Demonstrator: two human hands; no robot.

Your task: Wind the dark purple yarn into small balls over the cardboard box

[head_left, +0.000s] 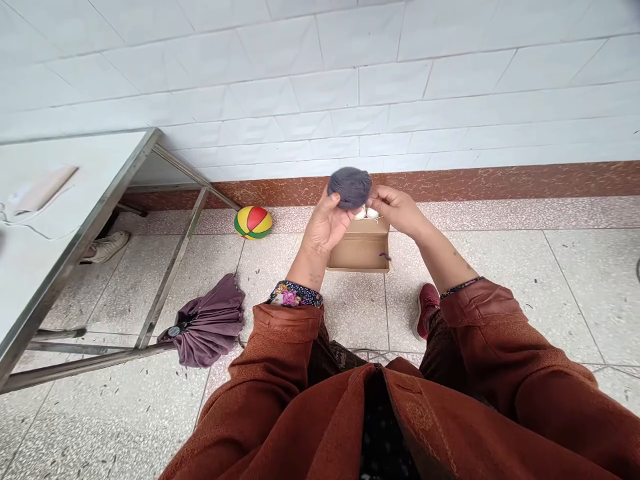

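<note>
A dark grey-blue ball of yarn [351,187] is held up in front of the wall by my left hand [327,223], whose thumb and fingers wrap round its lower left side. At the ball's right edge my right hand [397,210] has its thumb and index finger pinched together. What lies between those fingertips is too small to make out. Below both hands an open cardboard box [350,255] sits on the floor, with a short dark purple strand [385,256] at its right side. White round items [372,213] show at the box's back, partly hidden by my hands.
To the left stands a metal-framed table [113,150] with a pinkish item and a white cord on top. A colourful ball [253,222] rests near the wall. A purple folded umbrella [213,323] is by the table's leg. Another person's shoe [111,247] shows beneath the table.
</note>
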